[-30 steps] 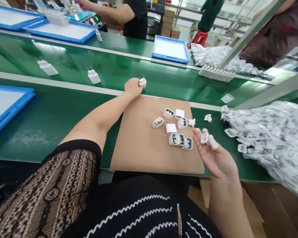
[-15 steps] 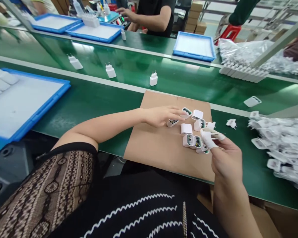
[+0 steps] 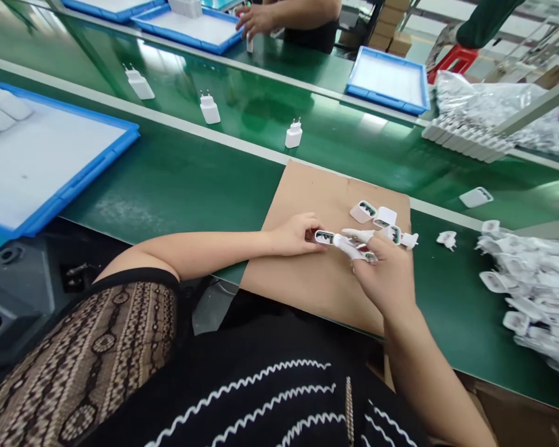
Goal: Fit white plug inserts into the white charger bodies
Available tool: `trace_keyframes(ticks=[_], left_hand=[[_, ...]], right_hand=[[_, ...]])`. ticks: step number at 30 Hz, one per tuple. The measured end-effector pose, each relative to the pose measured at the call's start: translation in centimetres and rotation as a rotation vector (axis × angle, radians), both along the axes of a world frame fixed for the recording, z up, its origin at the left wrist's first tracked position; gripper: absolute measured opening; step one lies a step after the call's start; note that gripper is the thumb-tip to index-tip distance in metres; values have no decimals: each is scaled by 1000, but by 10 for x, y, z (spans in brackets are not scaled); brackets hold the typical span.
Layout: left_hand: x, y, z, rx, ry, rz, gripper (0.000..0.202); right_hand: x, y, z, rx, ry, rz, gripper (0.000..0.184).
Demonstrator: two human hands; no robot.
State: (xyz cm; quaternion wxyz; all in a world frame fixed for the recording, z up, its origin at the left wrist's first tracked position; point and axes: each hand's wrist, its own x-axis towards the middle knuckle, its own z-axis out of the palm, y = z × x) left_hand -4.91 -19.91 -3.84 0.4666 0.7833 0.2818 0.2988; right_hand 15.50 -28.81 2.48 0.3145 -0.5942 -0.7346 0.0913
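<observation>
My left hand (image 3: 294,236) is closed on a white charger housing (image 3: 315,234), its open end turned right with metal parts inside. Close by that opening is my right hand (image 3: 384,264), thumb and finger in white finger cots pinched together. Whatever lies between those fingertips cannot be made out. Beyond the right hand, several more white housings (image 3: 363,212) rest on the cardboard sheet (image 3: 302,292), some partly hidden by the hand. A white plug cap (image 3: 409,240) lies at the sheet's right side, and another plug cap (image 3: 446,240) sits on the green bench.
A heap of white plug caps (image 3: 535,285) in plastic lies on the right. Finished-looking two-pin chargers (image 3: 209,109) stand on the green belt (image 3: 251,118). A blue-rimmed tray (image 3: 107,162) is on the left. Across the belt, a co-worker's hand (image 3: 256,20) touches a white charger.
My left hand has taken hold of a housing. My right hand has moved left to its open end. The co-worker's hand has come down to a charger. The view has shifted slightly.
</observation>
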Motion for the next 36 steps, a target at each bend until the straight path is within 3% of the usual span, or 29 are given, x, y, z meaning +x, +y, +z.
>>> trace_keyframes(ticks=[6,13,17,20,26,31,36], left_hand=[[-1,1,-9,-14,-45,-7,20],[-1,4,-12,21,-32,-27,19],[1,5,-15,42,-41,-24,19],[0,2,-16,84,-30,-11,21],[-4,-11,-18,473,96,106,49],[-6,-13,-19,794,307,150,53],[-8,-10,-10,882,430,133,45]], right_hand=[[-17,24,-11,33,-223,109,34],[-20,24,-9,147,-459,206,25],[-20,27,-8,142,-453,240,26],[-19,31,-11,122,-410,179,25],[-27,27,-18,0,-332,17,14],[-37,18,-25,-14,-288,-137,14],[-38,19,-33,-48,-206,-150,14]])
